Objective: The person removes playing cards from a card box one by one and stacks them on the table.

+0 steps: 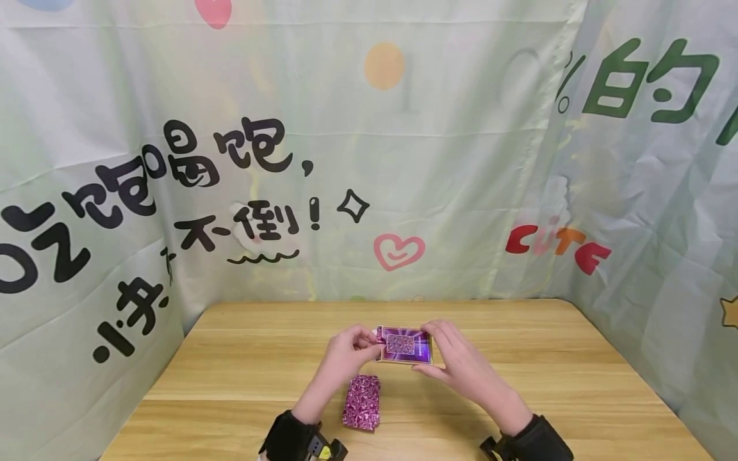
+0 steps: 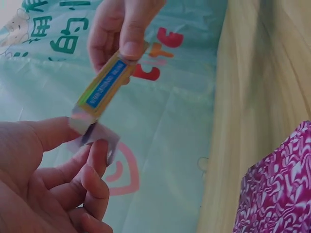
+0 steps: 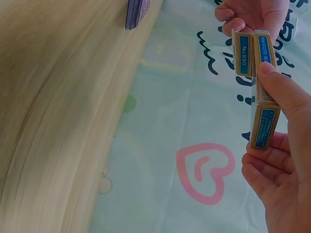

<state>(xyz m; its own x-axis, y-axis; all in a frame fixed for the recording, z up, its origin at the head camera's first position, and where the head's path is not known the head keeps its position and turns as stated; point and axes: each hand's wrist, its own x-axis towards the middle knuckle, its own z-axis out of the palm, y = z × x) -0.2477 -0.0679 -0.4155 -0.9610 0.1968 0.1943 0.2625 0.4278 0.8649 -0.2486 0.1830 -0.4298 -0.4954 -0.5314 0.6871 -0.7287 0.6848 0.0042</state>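
A purple card box [image 1: 401, 346] with gold edges is held above the table. My right hand [image 1: 458, 362] grips its right end; in the right wrist view the thumb presses on the narrow side of the box [image 3: 266, 124]. At the opposite end my left hand [image 1: 348, 349] pinches the end flap. The left wrist view shows that flap [image 2: 104, 137] folded out between the fingers of the left hand [image 2: 53, 170]. Below the hands a stack of playing cards [image 1: 362, 402], with magenta and white patterned backs, lies on the table. The box's inside is hidden.
The wooden table [image 1: 259, 365] extends around the stack. Printed cloth curtains [image 1: 450, 192] hang behind it and at both sides, close to its edges. Black bands with small devices [image 1: 300, 438] sit on both wrists.
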